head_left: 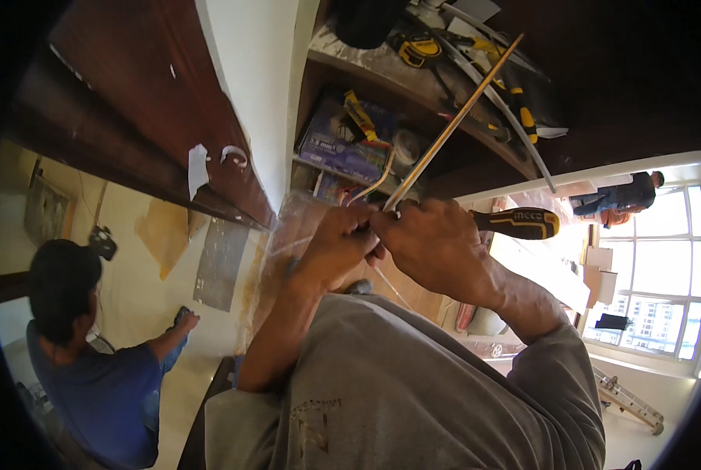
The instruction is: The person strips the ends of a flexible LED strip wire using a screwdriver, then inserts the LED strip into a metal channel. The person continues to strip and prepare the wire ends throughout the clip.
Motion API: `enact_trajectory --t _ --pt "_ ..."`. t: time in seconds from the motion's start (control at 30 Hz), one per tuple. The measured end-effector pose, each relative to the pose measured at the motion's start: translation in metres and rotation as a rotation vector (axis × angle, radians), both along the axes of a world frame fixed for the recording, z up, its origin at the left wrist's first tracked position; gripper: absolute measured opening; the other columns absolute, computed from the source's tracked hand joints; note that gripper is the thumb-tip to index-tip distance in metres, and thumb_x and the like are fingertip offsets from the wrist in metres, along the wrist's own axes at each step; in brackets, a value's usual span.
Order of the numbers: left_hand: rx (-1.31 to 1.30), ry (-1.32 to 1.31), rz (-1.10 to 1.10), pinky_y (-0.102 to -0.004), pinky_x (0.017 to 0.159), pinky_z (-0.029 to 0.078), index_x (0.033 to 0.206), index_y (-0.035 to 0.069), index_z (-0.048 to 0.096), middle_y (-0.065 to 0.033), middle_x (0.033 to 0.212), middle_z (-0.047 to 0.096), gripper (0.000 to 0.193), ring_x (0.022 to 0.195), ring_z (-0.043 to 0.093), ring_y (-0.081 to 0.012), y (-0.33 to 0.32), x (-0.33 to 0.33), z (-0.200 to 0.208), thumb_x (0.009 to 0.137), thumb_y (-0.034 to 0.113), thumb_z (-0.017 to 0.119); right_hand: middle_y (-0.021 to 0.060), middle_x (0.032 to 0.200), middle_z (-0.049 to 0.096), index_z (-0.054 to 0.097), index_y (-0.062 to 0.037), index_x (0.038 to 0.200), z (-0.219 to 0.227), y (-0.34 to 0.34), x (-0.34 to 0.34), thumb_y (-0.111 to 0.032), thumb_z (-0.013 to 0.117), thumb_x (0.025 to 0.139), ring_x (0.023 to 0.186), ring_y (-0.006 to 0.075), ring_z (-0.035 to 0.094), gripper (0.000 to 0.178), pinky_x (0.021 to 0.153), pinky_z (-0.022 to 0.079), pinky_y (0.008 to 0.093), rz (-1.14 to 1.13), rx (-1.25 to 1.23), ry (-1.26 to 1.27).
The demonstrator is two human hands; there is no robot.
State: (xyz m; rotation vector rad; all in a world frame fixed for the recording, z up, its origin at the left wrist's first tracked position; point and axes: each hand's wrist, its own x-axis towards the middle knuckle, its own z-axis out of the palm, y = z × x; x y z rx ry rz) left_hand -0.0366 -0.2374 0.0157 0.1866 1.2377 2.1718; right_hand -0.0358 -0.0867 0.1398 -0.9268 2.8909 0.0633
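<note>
While both hands meet at the middle of the view, the right grip [436, 239] is closed, thumb and forefinger pinched on the long wires [464, 112], which run up and to its right, across the front of the shelf [452, 98]. The left grip [338, 247] is curled against it; its fingertips are partly covered, so I cannot tell whether they pinch anything. Just above it ends the visible part of a bent yellow wire [383, 174], its lower end lost near the knuckles.

A black-and-yellow tool handle [527, 223] juts out to the right of the right grip; its other end is hidden behind the hand, and how the fingers hold it cannot be seen. Below both, a thin pale strand slants down, half blocked by the shirt [413, 384].

Above the grips, a purple box [336, 149] sits in shadow, partly covered by a yellow tube [360, 116]. Farther up, a tape measure [419, 51] lies among tools too crowded to sort out. Well to the left, a person in blue [99, 392] is cut off by the dark rim.
</note>
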Motion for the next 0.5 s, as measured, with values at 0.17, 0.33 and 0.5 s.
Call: enact_trajectory --t 0.17,0.33,0.5 --pt "0.028 -0.074 -0.026 -0.0278 0.071 0.056 0.114 0.001 0.067 -0.0057 0.087 0.069 0.028 0.08 0.068 -0.0131 -0.005 -0.003 0.006 0.094 -0.007 0.05 0.0079 0.074 0.066 0.07 -0.0142 0.109 0.006 0.016 -0.006 -0.01 0.064 0.081 0.068 0.0296 0.068 0.028 0.061 0.054 0.0424 -0.005 -0.072 -0.039" --pt "-0.079 -0.135 -0.054 -0.0303 0.078 0.058 0.135 0.0 0.06 -0.0115 0.101 0.073 0.036 0.089 0.074 -0.018 -0.014 -0.009 0.009 0.1 -0.002 0.052 0.0142 0.077 0.068 0.069 -0.012 0.109 -0.004 0.031 -0.007 -0.013 0.064 0.086 0.075 0.0351 0.071 0.024 0.065 0.055 0.047 -0.068 -0.032 0.004" --pt "-0.09 -0.118 -0.109 -0.0308 0.079 0.058 0.134 -0.002 0.059 -0.0125 0.103 0.073 0.034 0.088 0.074 -0.0177 -0.019 -0.01 0.01 0.101 -0.002 0.05 0.0149 0.079 0.065 0.067 -0.0101 0.107 0.0 0.033 0.006 -0.005 0.062 0.081 0.078 0.0364 0.069 0.027 0.067 0.054 0.0488 -0.11 -0.125 -0.105"
